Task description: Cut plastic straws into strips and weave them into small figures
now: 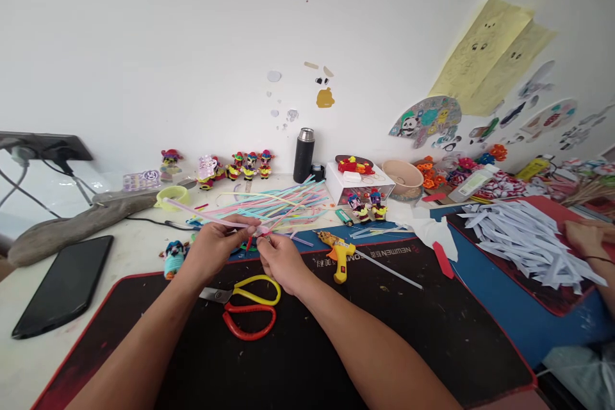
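Observation:
Both hands meet above the far edge of the black mat [384, 339]. My left hand [218, 243] is closed on a pale pink strip [185, 208], whose free end points up to the left. My right hand [278, 256] pinches close beside it, at a small pink and red piece [263, 229] between the fingertips; its exact shape is hidden. Scissors [252, 307] with one yellow and one red handle lie just below the hands. To their right rests a yellow glue gun [340, 257] with a clear stick. Pastel strips [298, 200] lie in a pile behind the hands.
A dark phone [65, 285] and driftwood [72, 227] lie at left. Small figures [250, 166], a black flask [304, 155] and a white box [358, 184] stand by the wall. At right, another person's hand [583, 237] is near a heap of white paper strips [528, 243].

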{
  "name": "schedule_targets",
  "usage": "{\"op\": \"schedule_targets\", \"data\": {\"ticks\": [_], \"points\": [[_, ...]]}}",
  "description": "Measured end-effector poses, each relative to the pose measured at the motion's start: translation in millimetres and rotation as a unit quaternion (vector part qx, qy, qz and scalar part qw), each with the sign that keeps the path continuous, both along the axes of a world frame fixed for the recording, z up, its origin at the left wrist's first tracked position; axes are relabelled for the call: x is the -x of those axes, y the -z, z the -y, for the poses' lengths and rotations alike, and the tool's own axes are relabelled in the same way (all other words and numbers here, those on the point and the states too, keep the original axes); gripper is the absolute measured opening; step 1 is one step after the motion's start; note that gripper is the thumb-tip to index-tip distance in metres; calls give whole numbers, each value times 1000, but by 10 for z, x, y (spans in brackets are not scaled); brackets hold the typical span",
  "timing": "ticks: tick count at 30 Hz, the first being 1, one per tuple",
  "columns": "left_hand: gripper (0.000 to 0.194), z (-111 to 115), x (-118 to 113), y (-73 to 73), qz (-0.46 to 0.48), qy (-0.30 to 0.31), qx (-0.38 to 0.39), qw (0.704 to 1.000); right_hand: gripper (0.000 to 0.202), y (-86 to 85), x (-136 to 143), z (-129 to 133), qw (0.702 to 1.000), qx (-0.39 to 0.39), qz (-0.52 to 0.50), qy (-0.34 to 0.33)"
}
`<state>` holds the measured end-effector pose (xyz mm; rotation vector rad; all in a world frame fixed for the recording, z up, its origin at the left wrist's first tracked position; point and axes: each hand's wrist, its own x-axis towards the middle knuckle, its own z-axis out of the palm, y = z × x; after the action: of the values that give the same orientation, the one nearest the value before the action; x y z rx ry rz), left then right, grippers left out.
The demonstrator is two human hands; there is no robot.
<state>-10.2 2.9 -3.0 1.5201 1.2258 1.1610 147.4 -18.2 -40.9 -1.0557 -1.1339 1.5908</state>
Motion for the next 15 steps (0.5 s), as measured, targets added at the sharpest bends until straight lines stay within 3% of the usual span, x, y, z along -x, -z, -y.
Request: {"op": "schedule_targets", "data": {"ticks": [9,15], "points": [[41,-4,12,-9,-2,-22,21,1000,48,19,-23,-17,1000,4,-28,-12],[44,-4,10,-6,4,-21,18,1000,52,-44,-38,45,993,-6,-74,-93]]}}
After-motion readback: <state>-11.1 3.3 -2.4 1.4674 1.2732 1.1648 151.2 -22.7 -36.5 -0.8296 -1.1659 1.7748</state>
